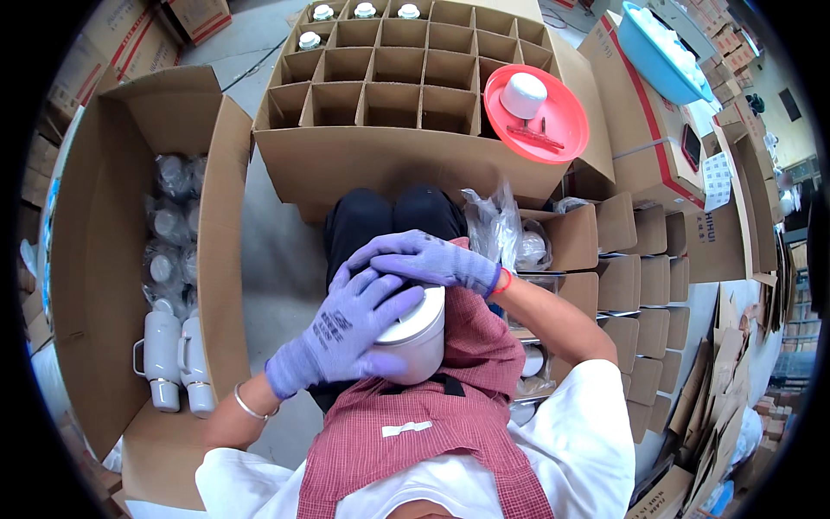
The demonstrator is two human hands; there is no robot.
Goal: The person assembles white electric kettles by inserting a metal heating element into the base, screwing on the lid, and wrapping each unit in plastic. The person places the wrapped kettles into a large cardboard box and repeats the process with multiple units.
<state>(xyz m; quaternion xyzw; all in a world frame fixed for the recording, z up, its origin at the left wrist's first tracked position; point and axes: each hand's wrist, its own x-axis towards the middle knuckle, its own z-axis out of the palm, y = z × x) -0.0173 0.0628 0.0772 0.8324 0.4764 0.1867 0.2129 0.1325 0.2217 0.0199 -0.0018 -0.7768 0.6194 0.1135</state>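
A white lidded tumbler lies tilted on my lap, its lid end partly covered by my hands. My left hand, in a purple knit glove, is closed around its near left side, thumb low on the body and fingers over the top. My right hand, gloved the same, is closed over its far edge, with its fingers reaching left to meet those of my left hand. Any handle is hidden from view.
A divided carton ahead holds several white-capped items. On its right corner sits a pink basin with a white cup and a red tool. Handled white tumblers stand in the left carton. Cardboard dividers lie right.
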